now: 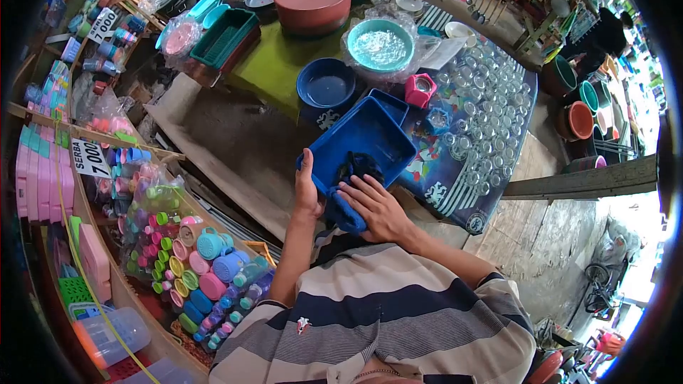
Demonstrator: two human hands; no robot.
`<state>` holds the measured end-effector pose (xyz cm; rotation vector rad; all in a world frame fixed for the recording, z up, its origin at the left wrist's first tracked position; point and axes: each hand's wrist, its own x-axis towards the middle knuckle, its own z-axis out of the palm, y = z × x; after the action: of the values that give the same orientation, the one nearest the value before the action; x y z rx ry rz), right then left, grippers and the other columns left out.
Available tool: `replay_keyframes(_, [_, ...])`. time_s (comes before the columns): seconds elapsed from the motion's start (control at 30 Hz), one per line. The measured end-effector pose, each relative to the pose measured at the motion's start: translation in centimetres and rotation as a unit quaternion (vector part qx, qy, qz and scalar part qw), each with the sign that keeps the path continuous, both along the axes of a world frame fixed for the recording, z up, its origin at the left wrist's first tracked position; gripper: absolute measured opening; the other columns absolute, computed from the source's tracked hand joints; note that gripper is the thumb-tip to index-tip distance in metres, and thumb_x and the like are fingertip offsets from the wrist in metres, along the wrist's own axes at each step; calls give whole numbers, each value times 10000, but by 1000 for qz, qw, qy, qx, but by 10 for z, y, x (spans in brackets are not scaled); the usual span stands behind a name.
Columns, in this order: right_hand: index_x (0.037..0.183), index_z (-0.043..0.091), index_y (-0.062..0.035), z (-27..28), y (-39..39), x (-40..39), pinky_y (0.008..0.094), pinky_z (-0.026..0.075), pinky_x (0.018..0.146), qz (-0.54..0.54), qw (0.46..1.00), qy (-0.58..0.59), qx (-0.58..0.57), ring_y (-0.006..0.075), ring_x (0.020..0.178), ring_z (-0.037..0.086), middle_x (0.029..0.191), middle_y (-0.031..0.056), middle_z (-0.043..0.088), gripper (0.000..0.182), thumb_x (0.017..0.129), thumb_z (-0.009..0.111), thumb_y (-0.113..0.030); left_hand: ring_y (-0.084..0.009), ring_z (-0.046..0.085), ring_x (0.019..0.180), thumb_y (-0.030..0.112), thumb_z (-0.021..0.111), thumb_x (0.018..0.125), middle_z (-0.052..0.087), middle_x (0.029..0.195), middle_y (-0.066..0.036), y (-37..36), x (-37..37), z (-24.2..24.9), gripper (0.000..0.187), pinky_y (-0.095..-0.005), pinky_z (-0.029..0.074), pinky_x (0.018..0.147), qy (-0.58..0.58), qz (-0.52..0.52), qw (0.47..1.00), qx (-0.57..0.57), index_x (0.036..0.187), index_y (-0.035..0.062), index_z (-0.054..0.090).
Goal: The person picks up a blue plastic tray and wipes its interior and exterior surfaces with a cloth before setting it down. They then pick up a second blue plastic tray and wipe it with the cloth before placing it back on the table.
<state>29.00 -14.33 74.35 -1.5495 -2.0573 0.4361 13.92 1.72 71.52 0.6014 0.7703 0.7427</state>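
Note:
A blue rectangular tray [380,128] is tilted in front of my chest. My left hand [307,188] holds its left edge, the thumb upright along the rim and the other fingers hidden behind it. My right hand [377,206] presses a dark blue cloth [346,212] against the tray's near part, with a darker bunch of it inside the tray. Just beyond the tray is another blue tray [390,104], partly covered. A round blue basin [326,82] stands behind the tray, to the left.
Many glass jars [491,110] cover the table's right side. A pink item [420,89], a turquoise basin [380,45] and a red tub [313,1] are further back. Bottles and cups [206,270] fill the left shelf. A wooden beam [583,183] is at the right.

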Motion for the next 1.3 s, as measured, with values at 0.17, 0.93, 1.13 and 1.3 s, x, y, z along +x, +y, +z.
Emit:
replay_keyframes(0.17, [1570,504,-94,-6,8,45,522,286,1304,-69,996,-56,10,359,1531,438,1648,134,488,939,702,838,-220,-335,700,1226,710,609,995,640,1404,-210,-2,-19,8,887,-464,596,1031,60,-5,998,22,1488,-16,479])
replay_keyframes(0.93, [1641,405,-85,25,61,29,550,183,1322,-147,987,-48,31,411,1607,279,1684,171,404,755,1004,636,-416,-251,658,1256,688,547,1042,624,1375,-144,-30,-4,-3,788,-417,580,1016,-14,38,999,29,1464,24,500])
replay_keyframes(1.13, [1568,475,-22,-1,71,27,486,395,1157,-263,958,-70,92,379,1423,474,1631,187,446,699,984,674,-351,-120,513,926,562,500,1127,511,1018,-30,-52,4,13,472,-280,478,859,152,102,969,164,1143,91,524])
replay_keyframes(1.3, [1465,579,-14,4,71,23,460,438,1036,-331,939,-58,70,353,1248,533,1433,158,532,666,867,756,-249,-96,461,887,498,475,1152,509,965,-5,-59,-3,26,434,-283,436,813,216,69,932,282,1155,70,547])
